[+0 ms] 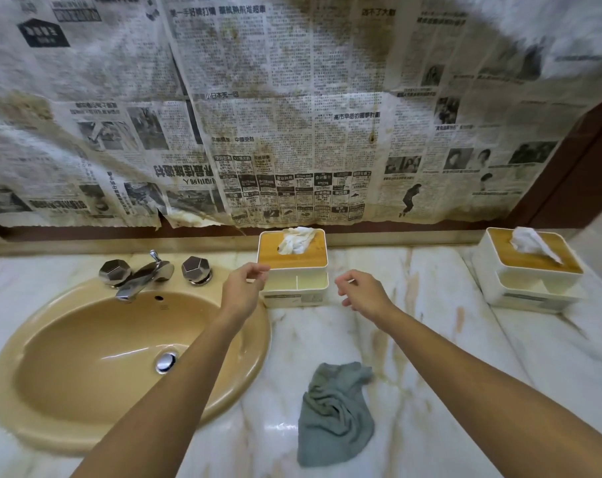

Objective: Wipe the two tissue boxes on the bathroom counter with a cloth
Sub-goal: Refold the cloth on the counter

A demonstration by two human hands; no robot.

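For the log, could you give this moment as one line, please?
left hand: open, at sink-side tissue box; right hand: open; cloth: loose on counter

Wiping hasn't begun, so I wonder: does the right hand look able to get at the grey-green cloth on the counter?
Probably yes. The right hand hangs empty above the marble counter; the cloth lies uncovered nearer the person, nothing between them.

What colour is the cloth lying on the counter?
The cloth is a muted grey-green, lying crumpled on the marble counter; the head view shows it.
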